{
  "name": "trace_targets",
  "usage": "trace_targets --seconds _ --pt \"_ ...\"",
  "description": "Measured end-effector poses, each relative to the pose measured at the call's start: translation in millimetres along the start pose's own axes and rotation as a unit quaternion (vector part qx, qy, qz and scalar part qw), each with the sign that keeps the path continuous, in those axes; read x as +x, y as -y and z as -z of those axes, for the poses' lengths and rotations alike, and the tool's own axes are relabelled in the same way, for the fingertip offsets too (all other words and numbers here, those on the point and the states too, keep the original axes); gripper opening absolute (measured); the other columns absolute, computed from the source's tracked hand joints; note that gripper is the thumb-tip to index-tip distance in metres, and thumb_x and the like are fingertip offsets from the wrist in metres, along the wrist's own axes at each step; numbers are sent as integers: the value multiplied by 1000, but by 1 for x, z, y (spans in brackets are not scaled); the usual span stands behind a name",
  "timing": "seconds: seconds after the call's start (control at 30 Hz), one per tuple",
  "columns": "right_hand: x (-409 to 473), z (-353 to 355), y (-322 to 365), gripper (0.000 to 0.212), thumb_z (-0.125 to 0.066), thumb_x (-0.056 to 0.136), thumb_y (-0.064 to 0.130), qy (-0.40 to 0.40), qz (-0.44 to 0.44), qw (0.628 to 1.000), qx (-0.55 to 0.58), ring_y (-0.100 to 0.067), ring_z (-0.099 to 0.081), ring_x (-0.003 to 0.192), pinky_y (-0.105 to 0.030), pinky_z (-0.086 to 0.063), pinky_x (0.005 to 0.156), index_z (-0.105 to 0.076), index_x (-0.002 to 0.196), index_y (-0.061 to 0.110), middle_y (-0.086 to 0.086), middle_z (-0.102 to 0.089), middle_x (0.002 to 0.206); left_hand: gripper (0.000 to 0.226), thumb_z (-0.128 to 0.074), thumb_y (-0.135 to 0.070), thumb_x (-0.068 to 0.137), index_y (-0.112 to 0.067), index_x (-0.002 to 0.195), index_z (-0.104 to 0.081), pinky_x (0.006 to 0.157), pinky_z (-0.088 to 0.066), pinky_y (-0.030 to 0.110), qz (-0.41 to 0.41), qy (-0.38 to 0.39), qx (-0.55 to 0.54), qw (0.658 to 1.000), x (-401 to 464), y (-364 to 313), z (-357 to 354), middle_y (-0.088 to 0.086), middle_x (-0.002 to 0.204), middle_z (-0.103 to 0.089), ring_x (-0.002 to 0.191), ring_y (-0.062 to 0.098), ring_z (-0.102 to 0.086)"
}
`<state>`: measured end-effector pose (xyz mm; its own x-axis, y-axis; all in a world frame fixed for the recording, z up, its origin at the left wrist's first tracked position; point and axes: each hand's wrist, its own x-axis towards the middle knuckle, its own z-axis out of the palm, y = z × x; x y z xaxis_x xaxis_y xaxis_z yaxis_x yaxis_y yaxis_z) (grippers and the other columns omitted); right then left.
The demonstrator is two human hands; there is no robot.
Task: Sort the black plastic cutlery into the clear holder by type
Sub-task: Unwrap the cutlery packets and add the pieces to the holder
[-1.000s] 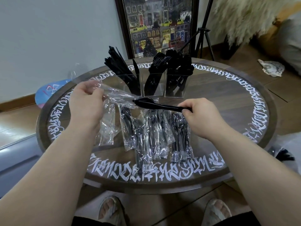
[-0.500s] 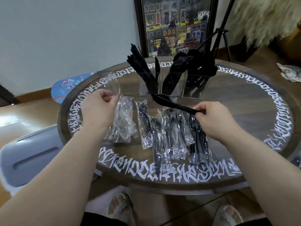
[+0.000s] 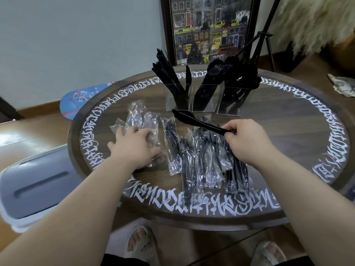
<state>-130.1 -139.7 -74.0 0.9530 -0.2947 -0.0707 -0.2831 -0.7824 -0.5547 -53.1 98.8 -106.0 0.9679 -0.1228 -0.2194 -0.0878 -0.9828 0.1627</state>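
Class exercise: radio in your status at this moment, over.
Right hand pinching unwrapped cutlery. Left hand flat on empty wrappers. Clear holder just beyond, path open.

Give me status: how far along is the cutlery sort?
Done: all three sections of the clear holder stand packed with black cutlery. In hand: the right hand pinches loose cutlery by the handle, in front of the holder; the left hand rests on empty wrappers. Left: several sealed packs on the table.

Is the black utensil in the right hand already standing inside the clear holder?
No, the right hand holds the black utensil above the table, in front of the clear holder.
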Motion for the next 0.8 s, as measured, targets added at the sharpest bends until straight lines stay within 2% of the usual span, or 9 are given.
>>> trace_targets --seconds 0.1,0.2,0.3,0.4,0.47,0.5,0.6,0.7,0.8 --pt "0 1 -1 23 -47 92 11 -1 -7 1000 6 -11 -51 56 -22 -37 48 -60 88 29 4 -59 68 59 -59 -50 86 -39 140 -36 109 -25 61 21 0 -23 1000 7 12 -1 0 156 -22 144 33 -10" --pt "-2 3 -2 24 -47 92 11 -1 -14 999 35 -15 -52 56 -24 -40 49 -63 90 28 0 -64 72 63 -57 -53 86 -38 143 -34 112 -22 59 28 -20 -35 999 8 12 2 6 158 -18 145 33 -9" --pt "-3 5 -3 26 -47 92 8 2 -21 996 91 -17 -49 53 -25 -39 51 -66 90 26 -7 -68 75 63 -57 -56 85 -34 141 -41 113 -22 56 -4 -141 -65 988 0 -8 14 6 156 -24 144 30 -13" --pt "-4 7 -4 26 -48 92 8 4 -16 994 112 -16 -47 53 -25 -36 50 -68 92 25 -6 -67 74 49 -60 -48 87 -25 130 -57 107 -33 35 -85 -224 -181 954 -13 -41 28 -2 138 -50 131 19 -40" --pt "-6 8 -6 26 -49 92 8 4 -8 993 116 -14 -46 52 -25 -35 49 -68 91 26 -2 -64 68 33 -64 -37 88 -23 118 -65 90 -43 14 -104 -141 -342 923 -22 -63 31 -12 112 -66 105 5 -60" --pt "-7 9 -7 24 -51 91 9 6 -6 993 117 -13 -45 51 -25 -34 48 -68 89 26 1 -61 64 25 -65 -32 88 -23 111 -68 82 -48 13 -102 -81 -430 893 -24 -71 31 -13 101 -71 95 4 -65" --pt "-8 13 -10 19 -60 88 12 10 -1 992 124 -10 -46 50 -23 -34 49 -67 80 28 6 -58 60 9 -64 -20 90 -18 98 -68 77 -55 30 -71 5 -585 808 -25 -86 28 -3 91 -75 89 19 -71" --pt "-9 17 -13 14 -68 83 14 13 2 993 116 -15 -58 65 -26 -45 59 -68 74 25 6 -64 69 6 -63 -13 90 -14 93 -69 68 -51 31 -63 -6 -610 790 -23 -94 27 8 91 -74 79 22 -67" --pt "-8 21 -14 10 -69 81 16 27 20 997 75 -20 -63 77 -33 -51 71 -69 76 24 7 -67 74 6 -63 -14 89 -14 87 -69 64 -46 37 -72 -21 -584 808 -24 -100 26 15 87 -72 68 19 -60"
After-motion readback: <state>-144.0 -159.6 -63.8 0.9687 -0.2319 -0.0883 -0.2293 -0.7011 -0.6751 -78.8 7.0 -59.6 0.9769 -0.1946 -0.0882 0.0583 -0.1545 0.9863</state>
